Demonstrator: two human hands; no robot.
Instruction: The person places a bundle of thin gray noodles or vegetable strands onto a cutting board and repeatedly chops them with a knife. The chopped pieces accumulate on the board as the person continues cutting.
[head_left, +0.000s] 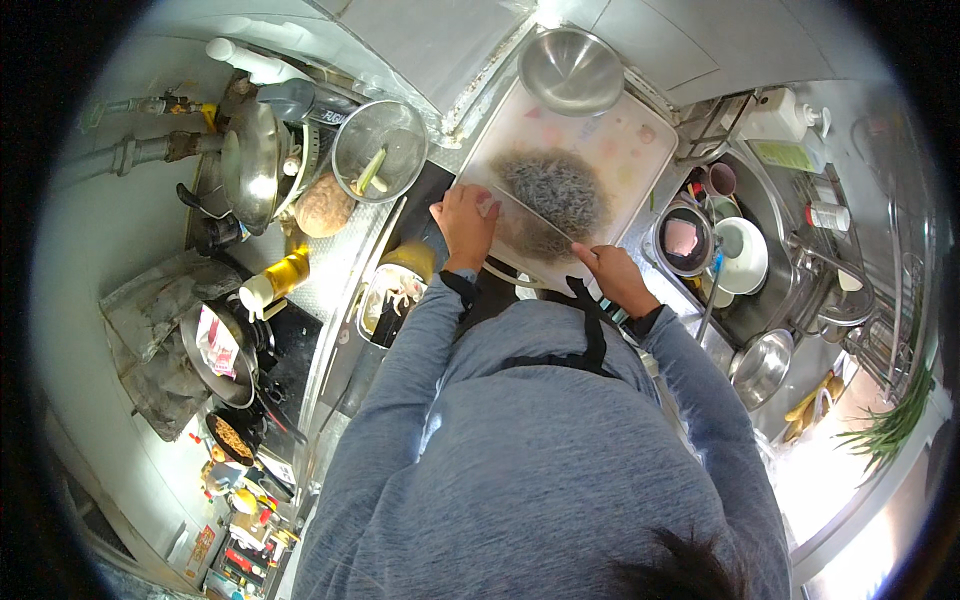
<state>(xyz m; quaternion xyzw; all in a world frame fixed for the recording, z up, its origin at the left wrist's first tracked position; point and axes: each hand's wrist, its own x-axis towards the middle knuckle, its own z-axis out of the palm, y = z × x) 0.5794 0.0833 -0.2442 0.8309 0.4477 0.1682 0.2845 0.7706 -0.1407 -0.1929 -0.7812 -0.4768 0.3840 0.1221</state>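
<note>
My right hand (611, 274) grips a knife (536, 214) over the cutting board (645, 180). Its thin bright line runs from my right fist up and left towards my left fingers. My left hand (465, 223) rests at the board's left edge with curled fingers, close to the blade's far end. Something pale seems to lie beneath those fingertips, too hidden to name. A large dark, scuffed patch (555, 191) covers the middle of the pale board. On the far end of the board sits a steel bowl (571, 71).
Left of the board stand a strainer (367, 127) with green-white pieces, a brown round vegetable (325, 206) and an oil bottle (285, 274). Below my left forearm is a bin (409, 262) with scraps. At right, the sink (772, 202) holds a white bowl (746, 255) and a pot (682, 238).
</note>
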